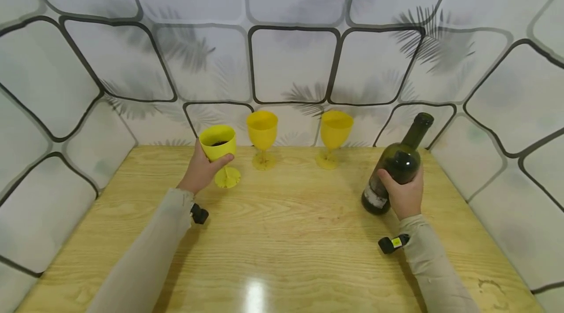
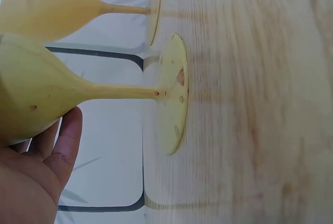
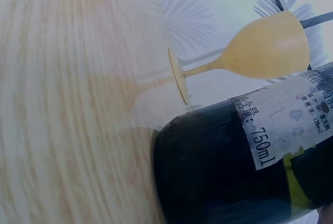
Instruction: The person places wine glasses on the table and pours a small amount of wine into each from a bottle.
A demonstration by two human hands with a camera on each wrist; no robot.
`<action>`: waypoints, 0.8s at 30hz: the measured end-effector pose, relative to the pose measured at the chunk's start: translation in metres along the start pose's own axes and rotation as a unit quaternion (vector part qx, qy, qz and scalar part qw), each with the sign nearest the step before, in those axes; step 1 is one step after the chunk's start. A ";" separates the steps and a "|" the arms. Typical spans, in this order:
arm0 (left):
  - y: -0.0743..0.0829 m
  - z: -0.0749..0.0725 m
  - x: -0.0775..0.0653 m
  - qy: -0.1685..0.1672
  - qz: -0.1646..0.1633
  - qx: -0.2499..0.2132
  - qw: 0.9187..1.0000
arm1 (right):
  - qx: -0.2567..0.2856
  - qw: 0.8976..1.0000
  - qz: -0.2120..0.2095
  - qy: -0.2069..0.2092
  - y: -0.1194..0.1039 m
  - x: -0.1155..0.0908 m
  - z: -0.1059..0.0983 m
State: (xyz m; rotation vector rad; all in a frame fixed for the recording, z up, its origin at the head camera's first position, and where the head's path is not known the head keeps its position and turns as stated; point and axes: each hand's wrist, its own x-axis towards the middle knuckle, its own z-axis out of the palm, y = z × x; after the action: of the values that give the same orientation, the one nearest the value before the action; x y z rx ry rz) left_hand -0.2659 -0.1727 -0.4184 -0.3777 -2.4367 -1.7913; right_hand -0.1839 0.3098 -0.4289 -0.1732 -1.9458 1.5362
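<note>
On the left, a yellow goblet (image 1: 226, 149) with dark liquid in its bowl is gripped by my left hand (image 1: 204, 168), fingers and thumb around the bowl. Its spotted foot (image 2: 174, 94) is at the tabletop. My right hand (image 1: 404, 193) holds a dark green wine bottle (image 1: 398, 163) around its body, the neck leaning to the right. The bottle's mouth is uncovered, and a worn label reading 750ml (image 3: 283, 122) shows in the right wrist view. Whether the bottle's base touches the table or hangs just above, I cannot tell.
Two more yellow goblets stand upright near the back edge of the wooden table (image 1: 286, 234), one left of centre (image 1: 262, 129) and one right of centre (image 1: 336, 129). Patterned white walls (image 1: 295, 65) enclose the back and both sides.
</note>
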 end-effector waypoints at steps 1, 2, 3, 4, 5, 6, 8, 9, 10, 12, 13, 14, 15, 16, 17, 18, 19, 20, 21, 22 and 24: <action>-0.001 0.000 0.001 0.000 0.001 0.000 1.000 | 0.000 1.000 0.000 0.000 0.000 0.001 0.000; -0.001 -0.001 0.002 0.000 0.001 0.001 1.000 | -0.001 1.000 0.000 -0.001 0.001 0.001 0.000; -0.002 -0.001 0.003 0.001 0.000 0.002 1.000 | -0.001 1.000 0.000 -0.001 0.001 0.001 0.000; -0.002 -0.001 0.004 0.003 0.000 0.002 1.000 | -0.002 1.000 0.000 -0.002 0.001 0.002 0.000; -0.003 -0.001 0.005 0.005 0.001 0.003 1.000 | -0.002 1.000 0.000 -0.002 0.001 0.002 0.001; -0.004 -0.001 0.007 0.005 0.004 0.000 1.000 | -0.003 1.000 0.000 -0.003 0.002 0.002 0.001; -0.003 -0.001 0.009 0.008 0.004 -0.001 1.000 | -0.003 1.000 0.001 -0.003 0.001 0.002 0.001; -0.003 0.000 0.009 0.009 0.002 0.000 1.000 | -0.002 1.000 0.000 -0.003 0.001 0.001 0.001; -0.001 0.000 0.010 0.010 0.000 0.001 1.000 | -0.001 1.000 0.000 -0.003 0.000 0.001 0.001; 0.005 0.001 0.009 0.010 -0.008 -0.004 1.000 | 0.003 1.000 -0.002 -0.004 0.000 0.000 0.000; 0.009 0.002 0.009 0.012 -0.014 -0.006 1.000 | 0.004 1.000 -0.002 -0.005 -0.001 0.000 0.000; 0.014 0.003 0.007 0.013 -0.018 -0.008 1.000 | 0.006 1.000 -0.003 -0.006 -0.001 0.000 0.000; 0.019 0.003 0.006 0.015 -0.021 -0.010 1.000 | 0.007 1.000 -0.003 -0.007 -0.001 0.000 0.000; 0.023 0.004 0.006 0.018 -0.023 -0.015 0.999 | 0.008 1.000 -0.003 -0.007 -0.001 0.000 0.000; 0.027 0.005 0.005 0.021 -0.024 -0.018 0.999 | 0.008 1.000 -0.003 -0.007 -0.001 0.000 0.000; 0.030 0.006 0.004 0.025 -0.026 -0.018 0.999 | 0.008 1.000 -0.002 -0.007 -0.001 0.000 0.000; 0.032 0.007 0.004 0.031 -0.027 -0.017 0.999 | 0.006 1.000 -0.001 -0.007 -0.001 0.000 0.000; 0.033 0.009 0.004 0.038 -0.026 -0.015 0.999 | 0.006 1.000 -0.001 -0.007 -0.001 0.000 0.000; 0.033 0.010 0.005 0.045 -0.024 -0.015 0.999 | 0.004 1.000 0.000 -0.006 0.000 0.000 0.000; 0.032 0.011 0.006 0.053 -0.020 -0.015 0.998 | 0.004 1.000 0.001 -0.006 0.000 0.001 0.000; 0.031 0.014 0.008 0.069 -0.017 -0.016 0.997 | 0.001 1.000 0.004 -0.005 0.001 0.001 0.000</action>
State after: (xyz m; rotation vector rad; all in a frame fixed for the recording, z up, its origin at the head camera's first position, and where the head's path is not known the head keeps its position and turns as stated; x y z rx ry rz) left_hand -0.2645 -0.1493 -0.3925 -0.2085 -2.3369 -1.8056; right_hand -0.1846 0.3104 -0.4295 -0.1719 -1.9545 1.5463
